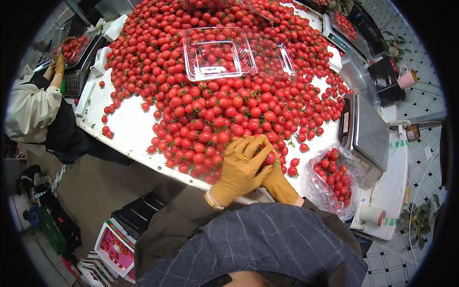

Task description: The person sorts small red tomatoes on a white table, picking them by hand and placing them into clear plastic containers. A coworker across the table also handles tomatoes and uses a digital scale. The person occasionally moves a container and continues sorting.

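Note:
A large heap of red cherry tomatoes [222,104], many with green stalks, covers much of a white table [131,116]. At its near edge my left hand [242,168], in a tan glove, is cupped against my right hand [281,183], gloved alike. Between them they hold a few cherry tomatoes [270,158]; the left fingers hide most of these. An open clear plastic clamshell box [219,73] lies on the heap beyond my hands, tomatoes showing through it. To the right of my hands sits a clear plastic bag [312,190] of tomatoes.
A weighing scale [371,132] stands at the right, with a tape roll [373,215] nearer me. Stacked clear boxes [358,73] lie beyond the scale. Across at left, a co-worker's gloved hand [59,64] is beside a filled box. Crates [116,247] stand on the floor.

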### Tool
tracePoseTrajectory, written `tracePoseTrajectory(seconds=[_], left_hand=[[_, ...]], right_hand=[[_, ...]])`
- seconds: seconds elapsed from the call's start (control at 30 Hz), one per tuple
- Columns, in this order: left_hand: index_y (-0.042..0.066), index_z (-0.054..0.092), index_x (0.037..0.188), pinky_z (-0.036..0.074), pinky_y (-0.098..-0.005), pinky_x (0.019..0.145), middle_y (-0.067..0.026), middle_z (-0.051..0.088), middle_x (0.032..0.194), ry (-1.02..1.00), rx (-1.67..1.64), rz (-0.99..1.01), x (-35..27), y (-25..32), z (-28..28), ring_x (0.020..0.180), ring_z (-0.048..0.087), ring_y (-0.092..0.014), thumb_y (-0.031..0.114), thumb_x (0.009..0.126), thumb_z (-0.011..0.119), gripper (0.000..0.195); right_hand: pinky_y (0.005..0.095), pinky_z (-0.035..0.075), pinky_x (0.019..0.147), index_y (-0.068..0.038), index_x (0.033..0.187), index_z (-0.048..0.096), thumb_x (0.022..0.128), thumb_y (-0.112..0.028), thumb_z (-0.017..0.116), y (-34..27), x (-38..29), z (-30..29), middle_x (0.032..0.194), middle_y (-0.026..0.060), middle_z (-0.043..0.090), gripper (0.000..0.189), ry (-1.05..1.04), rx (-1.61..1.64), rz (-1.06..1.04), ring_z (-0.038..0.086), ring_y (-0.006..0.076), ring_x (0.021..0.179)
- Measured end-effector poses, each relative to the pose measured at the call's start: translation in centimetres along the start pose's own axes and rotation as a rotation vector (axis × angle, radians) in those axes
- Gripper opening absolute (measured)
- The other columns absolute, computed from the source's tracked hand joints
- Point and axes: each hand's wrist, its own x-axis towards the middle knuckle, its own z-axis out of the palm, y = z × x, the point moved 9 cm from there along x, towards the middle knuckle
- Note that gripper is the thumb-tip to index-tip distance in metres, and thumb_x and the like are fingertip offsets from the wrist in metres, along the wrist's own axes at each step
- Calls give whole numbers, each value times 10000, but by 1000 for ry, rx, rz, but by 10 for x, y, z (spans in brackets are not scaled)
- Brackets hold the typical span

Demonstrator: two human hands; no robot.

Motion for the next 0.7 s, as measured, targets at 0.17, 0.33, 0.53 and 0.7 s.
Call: tracePoseTrajectory(seconds=[0.17, 0.33, 0.53, 0.7], left_hand=[[143, 629, 1164, 290, -441, 1054, -85, 540, 1274, -31, 71, 27, -1, 2, 11, 1204, 466, -266, 213, 719, 709, 457], [110, 546, 1273, 148, -535, 1115, -137, 415, 1403, -40, -27, -50, 8, -14, 8, 1341, 318, -314, 286, 790, 652, 525], [115, 496, 1316, 176, -504, 1113, -148, 364, 1438, 76, -61, -81, 3, -27, -17, 1351, 303, -329, 271, 799, 647, 561], [39, 547, 1230, 320, -438, 1057, -175, 485, 1333, 109, -161, -226, -33, -64, -26, 1250, 441, -345, 99, 771, 647, 473]], right_hand=[[504, 424, 965, -23, 1312, 445, 953, -473, 424, 0, 0, 1, 1334, 186, 476, 575, 96, -54, -49, 483, 349, 1195], [495, 401, 1006, -36, 1310, 459, 946, -472, 447, -10, 37, 12, 1331, 178, 485, 569, 140, -72, -108, 482, 341, 1197], [492, 393, 1030, -72, 1291, 497, 927, -456, 498, -47, 103, 26, 1310, 163, 513, 529, 151, -23, -182, 482, 345, 1194], [503, 439, 937, -102, 1024, 573, 934, -369, 465, -85, 158, 96, 1055, 111, 606, 302, -248, -98, -120, 563, 284, 984]])
